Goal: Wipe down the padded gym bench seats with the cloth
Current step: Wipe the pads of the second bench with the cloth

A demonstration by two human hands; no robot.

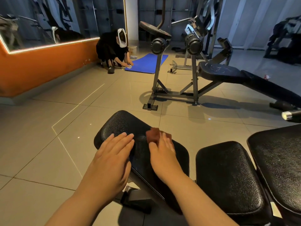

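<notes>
The black padded seat [123, 123] has a pebbled, leather-like surface and slopes away over a glossy beige tiled floor [48, 144]. The left hand [112, 154] lies flat on it, fingers straight and together, holding nothing. The right hand [162, 152], blurred, presses a reddish-brown cloth [152, 134] onto the middle of the same seat, fingers stretched out over it rather than curled. Two more black pads [228, 173] sit just to the right.

Beyond stand an orange wall [40, 69] with a lit-edged mirror [48, 18], a blue mat [146, 64] where another person [110, 49] crouches, and a slanted bench [219, 72] with roller pads. A white label [189, 29] on a machine is too blurred to read.
</notes>
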